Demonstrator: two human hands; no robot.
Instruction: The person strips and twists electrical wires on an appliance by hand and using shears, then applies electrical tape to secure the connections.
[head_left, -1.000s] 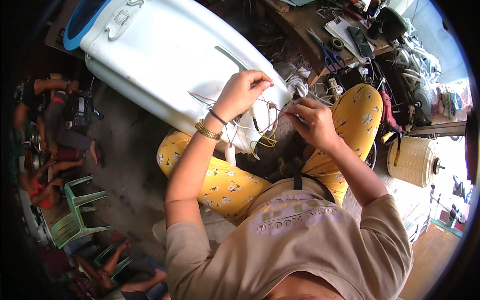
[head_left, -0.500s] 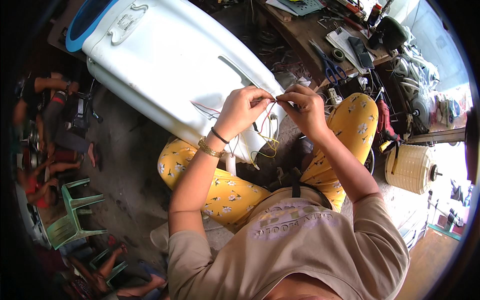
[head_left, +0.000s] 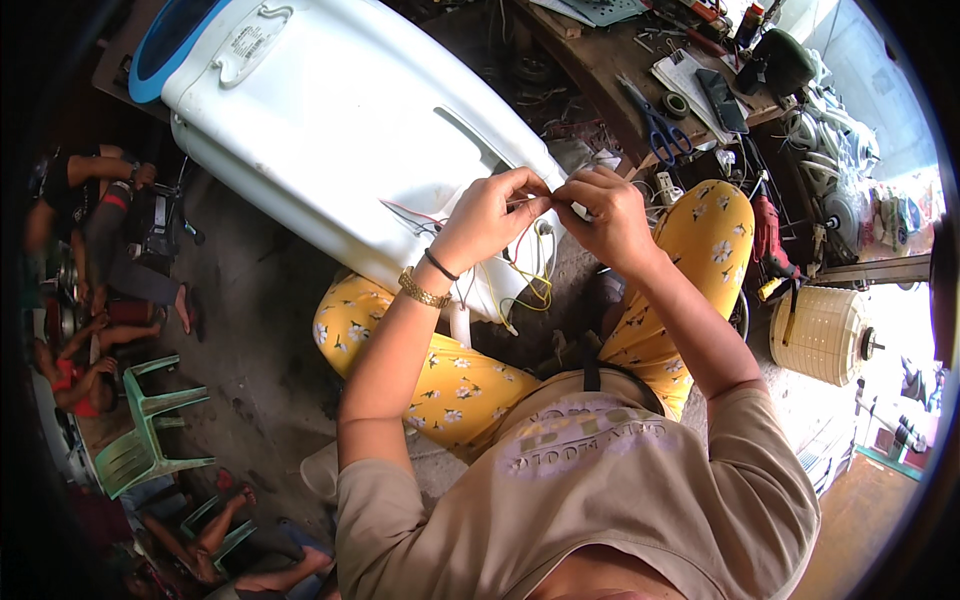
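My left hand (head_left: 497, 214) and my right hand (head_left: 605, 215) meet fingertip to fingertip over the end of a white appliance body (head_left: 330, 140), which looks like a washing machine lying on its side. Both hands are closed in a pinch on thin electrical wire; the exact spot between the fingertips is hidden. Below the hands hang yellow wires (head_left: 540, 296), and a red wire runs up toward my fingers. More thin loose wires (head_left: 408, 217) come out of an opening in the white body beside my left wrist.
On the workbench (head_left: 590, 55) at the upper right lie blue scissors (head_left: 665, 138), a tape roll (head_left: 676, 105) and a phone (head_left: 720, 100). A red power drill (head_left: 768, 235) and a cream ribbed tub (head_left: 817, 335) are at right. Other people sit at left near a green plastic chair (head_left: 150, 425).
My fingertips have drawn slightly closer together, and the right fingers have curled in more. The hanging yellow wires have shifted a little. The appliance stays in place.
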